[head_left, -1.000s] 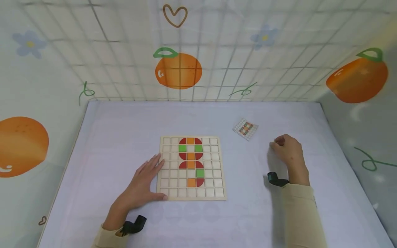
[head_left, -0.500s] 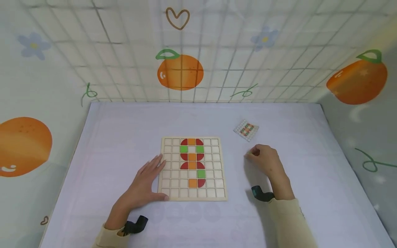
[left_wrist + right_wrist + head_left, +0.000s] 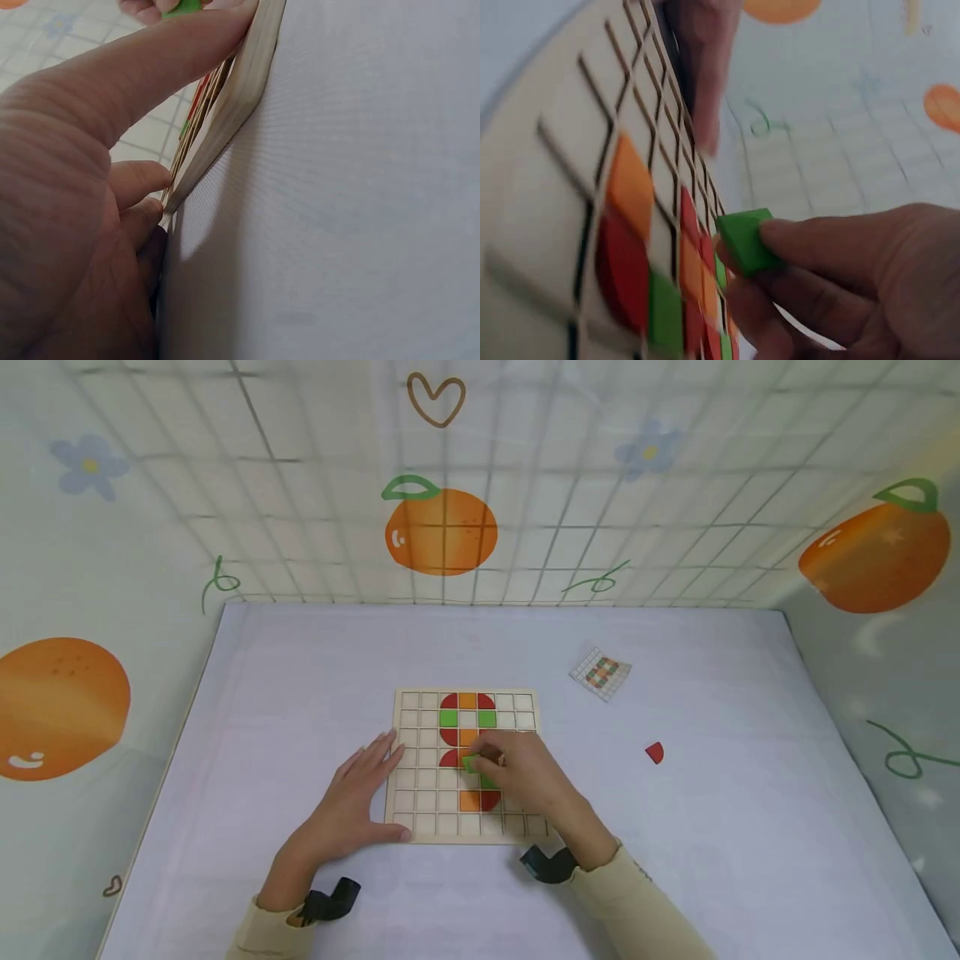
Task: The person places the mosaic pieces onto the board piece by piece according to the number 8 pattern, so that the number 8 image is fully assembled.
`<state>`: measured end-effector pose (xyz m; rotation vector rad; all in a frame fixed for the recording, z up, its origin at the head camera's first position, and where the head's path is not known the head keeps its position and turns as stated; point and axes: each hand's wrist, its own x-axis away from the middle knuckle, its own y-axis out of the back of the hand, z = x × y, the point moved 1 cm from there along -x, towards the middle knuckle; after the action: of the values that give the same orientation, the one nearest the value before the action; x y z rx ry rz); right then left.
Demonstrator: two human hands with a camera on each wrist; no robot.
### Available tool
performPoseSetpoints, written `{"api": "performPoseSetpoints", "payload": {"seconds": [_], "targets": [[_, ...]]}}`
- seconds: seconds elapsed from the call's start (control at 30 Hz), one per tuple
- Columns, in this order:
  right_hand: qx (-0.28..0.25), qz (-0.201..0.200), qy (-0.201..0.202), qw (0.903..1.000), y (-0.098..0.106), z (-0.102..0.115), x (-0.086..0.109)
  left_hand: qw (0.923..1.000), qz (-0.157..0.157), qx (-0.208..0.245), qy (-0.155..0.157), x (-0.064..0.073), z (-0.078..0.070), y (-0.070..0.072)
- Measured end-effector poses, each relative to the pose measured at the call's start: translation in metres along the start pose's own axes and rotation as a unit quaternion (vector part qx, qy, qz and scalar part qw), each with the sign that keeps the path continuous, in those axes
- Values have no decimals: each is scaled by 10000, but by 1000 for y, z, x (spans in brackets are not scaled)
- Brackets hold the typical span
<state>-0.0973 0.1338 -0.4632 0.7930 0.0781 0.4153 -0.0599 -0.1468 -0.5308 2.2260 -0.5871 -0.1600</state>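
A wooden grid board (image 3: 423, 802) lies on the table, with red, orange and green tiles set in some of its squares. My right hand (image 3: 528, 772) is over the board and pinches a green square tile (image 3: 746, 238) between thumb and fingers. That tile is held above the board's surface, near the middle rows. My left hand (image 3: 345, 802) rests at the board's left side with straight, spread fingers; its fingertips touch the left edge and the thumb touches the near left corner. The right hand covers part of the tiles beneath it.
A single red quarter-round tile (image 3: 655, 752) lies on the table to the right of the board. Behind it is a small pattern card (image 3: 601, 674) with a coloured grid printed on it. Patterned cloth walls stand at the back and both sides.
My right hand has moved left from the right of the table to above the board, carrying the green tile. The red tile has come into sight. My left hand stays at the board's edge.
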Motion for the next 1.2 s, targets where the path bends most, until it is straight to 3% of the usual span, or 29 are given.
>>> {"api": "performPoseSetpoints", "payload": {"seconds": [0.2,0.43,0.83,1.1,1.2], "targets": [[35,-102,388,9992,-21,12,-10,10000,32,-30,-37,-1,2,-1],[225,-103,213,9995,-35,10,-13,10000,58,-29,-31,1,0,1],[780,136,84,9968,-39,14,-14,9999,-38,-70,-99,0,5,-2],[1612,-126,760,9839,-44,15,-11,10000,-35,-33,-85,0,4,-1],[1755,-249,829,9807,-44,14,-7,10000,-2,-3,-40,-1,2,0]]}}
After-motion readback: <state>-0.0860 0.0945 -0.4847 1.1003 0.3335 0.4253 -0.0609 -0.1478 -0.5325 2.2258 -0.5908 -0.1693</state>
